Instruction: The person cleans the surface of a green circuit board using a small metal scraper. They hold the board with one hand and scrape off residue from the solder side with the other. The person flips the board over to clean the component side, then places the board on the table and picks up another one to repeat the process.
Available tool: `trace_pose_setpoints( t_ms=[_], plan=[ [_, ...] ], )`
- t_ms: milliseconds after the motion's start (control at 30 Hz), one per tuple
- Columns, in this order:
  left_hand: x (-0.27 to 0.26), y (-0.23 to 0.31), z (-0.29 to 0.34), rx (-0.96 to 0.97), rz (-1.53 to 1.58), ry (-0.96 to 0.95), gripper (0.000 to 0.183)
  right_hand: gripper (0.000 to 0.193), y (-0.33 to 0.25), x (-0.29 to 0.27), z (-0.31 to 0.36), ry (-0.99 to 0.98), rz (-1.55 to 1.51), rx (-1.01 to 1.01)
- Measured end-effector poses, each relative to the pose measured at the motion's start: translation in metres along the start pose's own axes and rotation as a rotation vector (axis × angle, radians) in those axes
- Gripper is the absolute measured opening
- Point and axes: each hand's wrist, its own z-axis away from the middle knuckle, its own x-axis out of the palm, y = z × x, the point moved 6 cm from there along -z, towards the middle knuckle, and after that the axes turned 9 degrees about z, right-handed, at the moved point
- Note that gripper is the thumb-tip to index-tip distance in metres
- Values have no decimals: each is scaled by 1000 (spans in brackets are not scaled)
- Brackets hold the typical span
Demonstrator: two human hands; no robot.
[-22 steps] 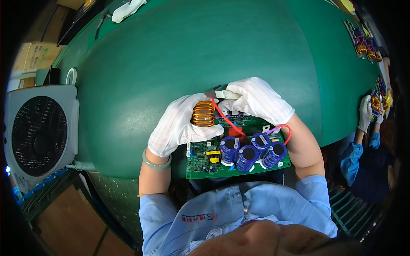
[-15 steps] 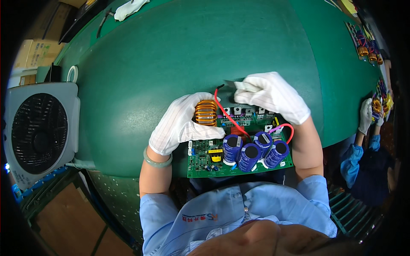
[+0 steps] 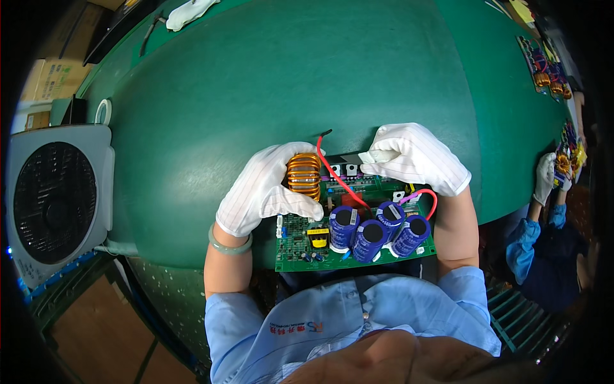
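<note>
A green circuit board (image 3: 295,248) lies at the near edge of the green table, carrying several blue cylindrical capacitors (image 3: 373,228) and a copper-wound ring coil (image 3: 303,175). My left hand (image 3: 265,191), in a white glove, grips the coil, thumb across the board beside it. My right hand (image 3: 416,157), also gloved, pinches a small white strip (image 3: 372,157) at the board's far edge, over a row of black components. A red wire (image 3: 335,175) runs from the board up between both hands.
A grey box fan (image 3: 56,198) stands at the left table edge, a roll of tape (image 3: 102,111) behind it. A white glove (image 3: 189,11) lies at the far left. At the right, another person's gloved hand (image 3: 547,178) works on boards (image 3: 543,67) with coils.
My right hand has shifted right and away from the coil, toward the board's far edge. The red wire now stands free between the hands. The left hand stays on the coil.
</note>
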Motion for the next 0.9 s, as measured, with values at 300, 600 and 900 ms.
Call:
trace_pose_setpoints(
  t_ms=[300,600,900],
  plan=[
    [1,-3,1,-59,2,12,101,34,6,6,-2,26,144,-12],
    [2,-1,0,-50,4,18,104,39,8,0,-2,-56,104,52],
    [3,-3,-1,-107,74,17,106,49,18,-26,19,27,92,-4]
  ],
)
